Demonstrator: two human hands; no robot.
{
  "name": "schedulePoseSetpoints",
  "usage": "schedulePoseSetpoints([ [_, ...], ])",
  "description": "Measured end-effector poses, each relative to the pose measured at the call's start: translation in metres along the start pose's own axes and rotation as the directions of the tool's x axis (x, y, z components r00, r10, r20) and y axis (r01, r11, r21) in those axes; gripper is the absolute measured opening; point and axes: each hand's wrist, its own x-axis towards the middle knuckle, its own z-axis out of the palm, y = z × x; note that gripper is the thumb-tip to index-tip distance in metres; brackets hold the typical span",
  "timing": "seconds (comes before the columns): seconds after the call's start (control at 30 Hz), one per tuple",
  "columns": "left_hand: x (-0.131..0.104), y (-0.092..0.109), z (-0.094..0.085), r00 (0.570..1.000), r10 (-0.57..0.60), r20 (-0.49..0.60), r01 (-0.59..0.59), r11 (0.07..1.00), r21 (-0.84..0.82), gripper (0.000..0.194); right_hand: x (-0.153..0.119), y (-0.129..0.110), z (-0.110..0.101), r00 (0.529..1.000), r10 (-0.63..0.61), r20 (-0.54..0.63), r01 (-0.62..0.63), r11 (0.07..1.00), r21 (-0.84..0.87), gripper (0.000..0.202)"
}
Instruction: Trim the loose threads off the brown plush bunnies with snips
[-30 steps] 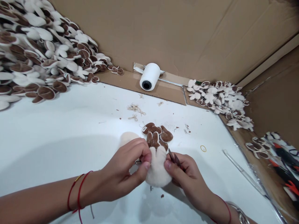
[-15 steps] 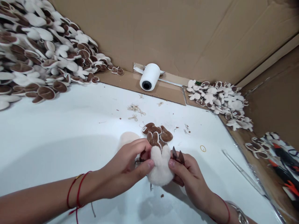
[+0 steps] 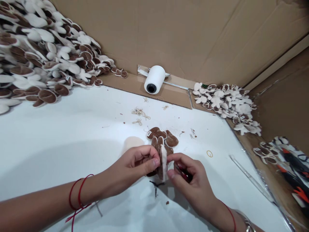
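Observation:
My left hand (image 3: 135, 166) pinches a small bunny-shaped plush piece (image 3: 163, 164) between thumb and fingers. The piece stands edge-on, brown on its left face and cream on the right. My right hand (image 3: 195, 180) is just right of it, index fingertip at its edge and thumb a little apart. Dark snips (image 3: 185, 174) are tucked in the curled right fingers, mostly hidden. Several brown plush pieces (image 3: 172, 138) lie on the table behind the held one. A tangle of dark thread (image 3: 155, 185) lies below it.
A large heap of plush pieces (image 3: 50, 64) fills the back left, and a smaller heap (image 3: 222, 100) stands at the back right. A white roll (image 3: 155, 79) rests against the cardboard wall (image 3: 173, 35). Cord loops (image 3: 140, 112), a yellow rubber band (image 3: 210, 154) and orange-black tools (image 3: 294, 161) lie around.
The plush piece has turned from showing its cream face to edge-on. My right thumb has come off it, and the snips' blades no longer point up in view.

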Motion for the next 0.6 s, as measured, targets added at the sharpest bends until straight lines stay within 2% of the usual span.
schedulePoseSetpoints([
  [0.13,-0.0001,0.0017,-0.0001,1.0,-0.011,0.026,0.01,0.999,0.041,0.03,0.0018,-0.0008,0.0026,0.998,0.061,-0.006,-0.061,0.998,0.008,0.027],
  [0.3,0.0007,-0.0007,-0.0026,0.999,0.037,0.006,-0.037,0.999,0.01,0.03,0.0034,-0.0002,0.0013,0.998,0.027,-0.06,-0.029,0.999,-0.026,0.009],
  [0.37,0.0001,-0.0006,-0.003,0.999,0.038,-0.001,-0.038,0.999,0.021,0.029,0.0041,0.0014,-0.0004,0.996,0.037,-0.081,-0.039,0.999,-0.017,0.007],
  [0.5,-0.0017,0.0014,-0.0027,0.998,0.03,-0.054,-0.028,0.999,0.037,0.024,0.0063,0.0048,-0.0027,0.989,0.094,-0.112,-0.094,0.996,0.01,0.018],
  [0.6,-0.0013,0.0029,-0.0037,0.997,0.06,-0.047,-0.058,0.997,0.05,0.022,0.007,0.0062,-0.0037,0.983,0.143,-0.119,-0.141,0.99,0.023,0.024],
])
